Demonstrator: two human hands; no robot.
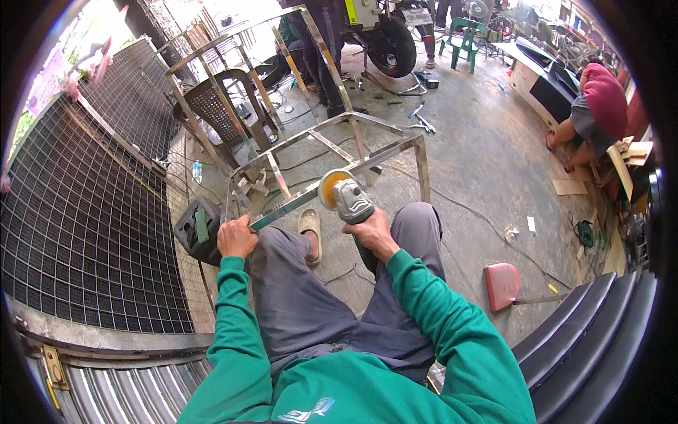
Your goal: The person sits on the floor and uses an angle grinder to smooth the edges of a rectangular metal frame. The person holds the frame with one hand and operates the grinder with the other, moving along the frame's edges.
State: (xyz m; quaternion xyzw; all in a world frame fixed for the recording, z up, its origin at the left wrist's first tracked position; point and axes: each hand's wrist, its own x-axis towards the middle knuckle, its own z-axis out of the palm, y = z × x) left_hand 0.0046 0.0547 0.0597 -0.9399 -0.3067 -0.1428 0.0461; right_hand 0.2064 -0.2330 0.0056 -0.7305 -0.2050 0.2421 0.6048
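Note:
My right hand (374, 233) is wrapped round the body of an angle grinder (351, 200), held above my knees. The grinder's round orange-and-white disc (332, 187) is at the near bar of a welded metal frame (318, 138); whether it touches the metal I cannot tell. My left hand (237, 237) grips the near left corner of that frame, where the bar looks greenish and shiny. The frame is made of square tubing and stands in front of me, with an upright section rising at its far side. My fingers partly hide the corner.
A wire-mesh panel (85, 212) stands along the left. By my left hand sits a dark container (194, 230). Cables (466, 208) cross the floor. Black padded slats (586, 339) and a red pad (501, 286) lie at right. Another person (600, 106) crouches at far right; a motorcycle wheel (392, 48) stands behind.

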